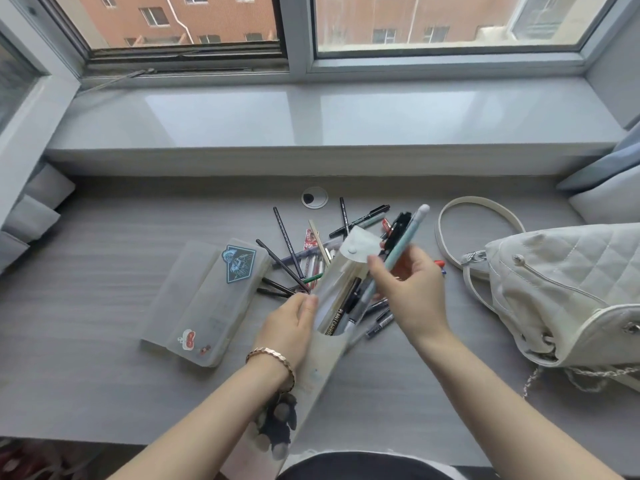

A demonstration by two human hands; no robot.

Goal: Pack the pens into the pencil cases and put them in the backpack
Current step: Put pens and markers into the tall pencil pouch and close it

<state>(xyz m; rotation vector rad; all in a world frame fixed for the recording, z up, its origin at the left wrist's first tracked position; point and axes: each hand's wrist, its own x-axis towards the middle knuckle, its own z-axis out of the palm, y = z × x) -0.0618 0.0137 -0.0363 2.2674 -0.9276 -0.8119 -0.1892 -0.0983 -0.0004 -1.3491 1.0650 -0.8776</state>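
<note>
My left hand point(291, 327) grips a long translucent pencil case point(341, 282) by its side, tilted up with its snap flap open. Several pens stand inside it. My right hand point(412, 292) holds a bunch of pens point(403, 244), a pale blue one and dark ones, with their lower ends in the mouth of that case. A pile of loose pens and pencils point(294, 258) lies on the desk behind the case. A second, flat frosted pencil case point(207, 299) with stickers lies shut to the left. The white quilted backpack point(568, 289) lies at the right.
The grey desk point(104, 341) runs under a wide window sill point(311, 119). A round cable grommet point(314, 197) sits behind the pens. The backpack's strap point(450, 216) loops over the desk. A small dark plush charm point(277, 424) hangs near my left wrist. Cushions lie at the far right.
</note>
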